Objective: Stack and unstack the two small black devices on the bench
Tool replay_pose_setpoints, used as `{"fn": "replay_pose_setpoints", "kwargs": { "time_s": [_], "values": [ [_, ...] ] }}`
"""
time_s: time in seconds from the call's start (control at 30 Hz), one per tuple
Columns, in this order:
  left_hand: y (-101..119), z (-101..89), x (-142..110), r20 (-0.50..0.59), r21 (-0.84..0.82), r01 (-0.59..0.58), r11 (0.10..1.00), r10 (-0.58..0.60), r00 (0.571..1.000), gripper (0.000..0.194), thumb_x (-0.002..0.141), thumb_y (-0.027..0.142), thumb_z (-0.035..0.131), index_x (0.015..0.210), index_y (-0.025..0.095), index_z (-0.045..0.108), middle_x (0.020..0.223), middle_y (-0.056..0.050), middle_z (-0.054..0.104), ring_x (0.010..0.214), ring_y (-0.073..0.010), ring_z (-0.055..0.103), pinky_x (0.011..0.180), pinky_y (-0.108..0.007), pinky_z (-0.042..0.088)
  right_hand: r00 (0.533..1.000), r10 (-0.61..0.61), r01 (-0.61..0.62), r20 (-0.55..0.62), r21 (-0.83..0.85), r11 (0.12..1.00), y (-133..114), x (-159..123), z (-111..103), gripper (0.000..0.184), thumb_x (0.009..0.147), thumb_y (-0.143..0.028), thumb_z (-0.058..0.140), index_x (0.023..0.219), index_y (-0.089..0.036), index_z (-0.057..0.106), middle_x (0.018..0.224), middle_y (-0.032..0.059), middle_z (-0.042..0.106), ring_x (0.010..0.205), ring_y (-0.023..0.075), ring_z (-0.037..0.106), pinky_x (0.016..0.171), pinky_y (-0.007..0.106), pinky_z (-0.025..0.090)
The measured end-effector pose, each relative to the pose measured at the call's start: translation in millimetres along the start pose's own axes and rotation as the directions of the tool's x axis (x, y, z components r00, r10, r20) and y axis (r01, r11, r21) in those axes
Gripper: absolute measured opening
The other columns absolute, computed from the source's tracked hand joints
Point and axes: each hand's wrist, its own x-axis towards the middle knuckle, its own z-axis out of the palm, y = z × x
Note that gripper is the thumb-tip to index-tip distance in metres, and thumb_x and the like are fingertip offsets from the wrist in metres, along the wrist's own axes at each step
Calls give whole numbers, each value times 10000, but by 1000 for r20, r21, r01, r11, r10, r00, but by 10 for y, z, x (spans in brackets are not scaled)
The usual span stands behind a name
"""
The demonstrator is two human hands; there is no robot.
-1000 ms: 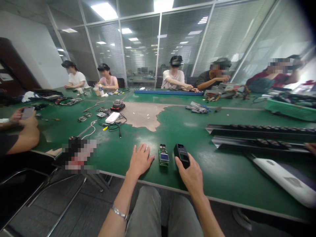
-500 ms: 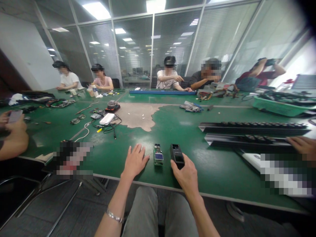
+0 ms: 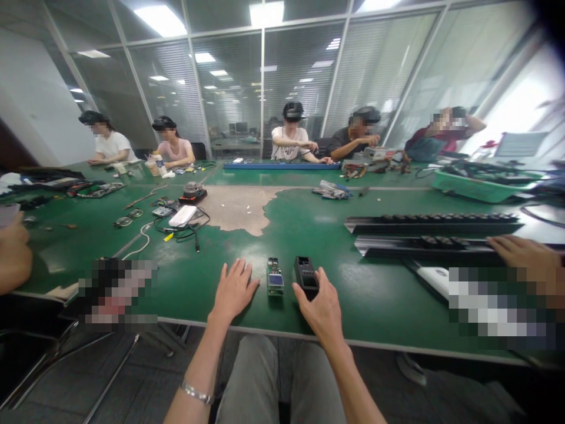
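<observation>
My left hand (image 3: 235,288) lies flat on the green table (image 3: 379,306), fingers spread, with nothing in it. Just right of its thumb is a small circuit board (image 3: 271,268) with a blue-violet display (image 3: 276,280). A hollow black plastic casing (image 3: 304,268) with cut-out openings lies beside the board, separated from it by a narrow gap. My right hand (image 3: 322,300) grips the near end of this casing, thumb on the left and fingers on the right. The palm hides the casing's lower right corner.
Two long black rails (image 3: 397,244) lie to the right, near a co-worker's hand (image 3: 525,256). Ahead on the left are a white box (image 3: 183,216) with cables and a pair of glasses (image 3: 128,218). A green basket (image 3: 477,187) stands far right. Several co-workers sit opposite.
The head view has turned slightly right, so everything appears shifted left. My hands, the circuit board and the casing keep nearly the same places on the table.
</observation>
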Motion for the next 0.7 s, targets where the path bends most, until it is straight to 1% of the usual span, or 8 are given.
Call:
{"fn": "replay_pose_setpoints", "kwargs": {
  "time_s": [0.07,0.13,0.33,0.43,0.5,0.6,0.7],
  "values": [
    [4,-6,-1,6,1,3,1000,-3,1000,517,992,503,312,1396,223,469,1493,-109,439,1406,-274,339,1149,-530,248,1000,-19,19,11,-16,1000,-2,1,-11,784,839,-569,539,1397,-28,430,1319,228,554,1241,325,489,1041,470,406],
    [7,-10,0,8,3,4,1000,-4,1000,515,993,500,306,1396,224,470,1493,-109,439,1408,-272,336,1149,-531,247,999,-24,25,21,-23,999,-11,3,-28,726,851,-542,534,1362,-29,473,1283,225,577,1223,317,500,1033,460,414],
    [9,-6,5,8,11,6,1000,-6,1000,507,991,496,319,1392,227,473,1491,-108,441,1407,-272,338,1149,-531,247,999,-21,21,26,7,1000,-31,5,-54,675,846,-510,551,1345,-58,494,1267,203,590,1199,305,519,1013,449,424],
    [3,-5,7,9,8,0,1000,0,1000,509,991,496,320,1390,219,472,1491,-111,441,1407,-272,339,1148,-525,252,999,11,-12,31,34,999,-65,18,-77,654,841,-527,553,1320,-82,525,1247,188,608,1182,304,534,1011,449,423],
    [0,-5,8,8,6,1,1000,-1,1000,510,991,497,318,1388,218,474,1490,-112,442,1407,-271,338,1148,-522,253,999,42,-43,26,69,997,-137,38,-118,637,842,-549,546,1304,-111,547,1232,172,622,1167,299,549,1005,443,425],
    [-2,-2,9,5,3,1,1000,-1,1000,507,990,498,325,1394,227,466,1491,-110,441,1408,-272,336,1148,-526,250,997,71,-71,9,129,989,-336,77,-201,638,844,-576,537,1303,-133,553,1221,159,634,1129,288,580,987,423,439],
    [-2,-1,9,2,0,1,1000,-1,1000,508,987,497,335,1398,226,460,1493,-112,437,1411,-274,331,1148,-529,247,999,34,-37,23,145,989,-600,91,-241,666,848,-580,532,1324,-113,533,1245,169,624,1157,292,574,1002,419,430]
  ]
}}
